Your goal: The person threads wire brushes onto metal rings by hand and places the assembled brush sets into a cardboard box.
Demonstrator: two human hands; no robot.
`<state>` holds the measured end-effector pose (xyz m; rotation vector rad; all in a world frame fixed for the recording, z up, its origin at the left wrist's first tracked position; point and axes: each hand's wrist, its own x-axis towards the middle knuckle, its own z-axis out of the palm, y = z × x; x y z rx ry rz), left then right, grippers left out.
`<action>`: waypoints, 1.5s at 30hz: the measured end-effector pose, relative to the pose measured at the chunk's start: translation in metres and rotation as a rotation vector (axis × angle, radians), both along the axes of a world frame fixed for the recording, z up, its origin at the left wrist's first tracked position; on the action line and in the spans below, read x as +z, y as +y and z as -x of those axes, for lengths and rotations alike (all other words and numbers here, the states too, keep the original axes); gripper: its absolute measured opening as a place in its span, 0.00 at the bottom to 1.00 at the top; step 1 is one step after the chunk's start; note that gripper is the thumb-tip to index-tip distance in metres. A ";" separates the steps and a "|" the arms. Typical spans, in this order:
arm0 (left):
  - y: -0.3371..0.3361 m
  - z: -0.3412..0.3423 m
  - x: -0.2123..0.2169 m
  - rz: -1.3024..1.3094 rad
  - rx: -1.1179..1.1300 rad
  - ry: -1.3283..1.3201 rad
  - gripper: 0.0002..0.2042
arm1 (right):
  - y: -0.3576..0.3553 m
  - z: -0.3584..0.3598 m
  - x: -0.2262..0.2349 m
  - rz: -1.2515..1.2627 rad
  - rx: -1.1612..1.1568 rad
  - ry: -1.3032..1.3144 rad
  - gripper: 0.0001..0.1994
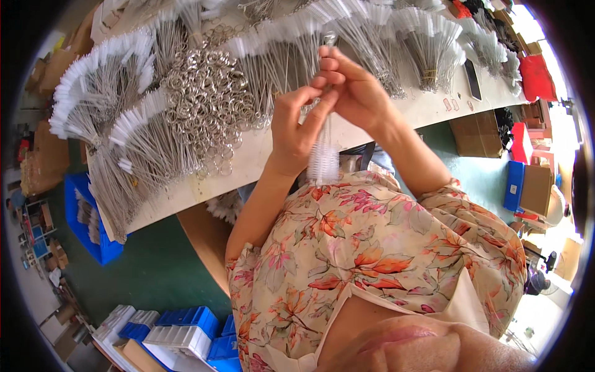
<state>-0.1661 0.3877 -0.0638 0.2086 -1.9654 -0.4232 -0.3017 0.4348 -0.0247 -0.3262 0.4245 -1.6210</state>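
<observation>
Left hand (291,124) and right hand (364,96): one each, two altogether
White-bristled brush (323,162) between them: one
White table (263,156): one
Loose brushes (102,69) on it: dozens, overlapping too closely for an exact count
Metal rings (201,87): one heap, too many to count singly
Dark phone (473,80), right: one
Small reddish loops (447,105) near it: at least two
Blue bin (105,252), left: one
Blue or white crates (186,318), near left: at least four
</observation>
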 end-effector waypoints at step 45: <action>-0.050 -0.062 0.019 -0.720 0.136 0.056 0.05 | 0.015 -0.023 0.017 -0.003 -0.012 1.404 0.06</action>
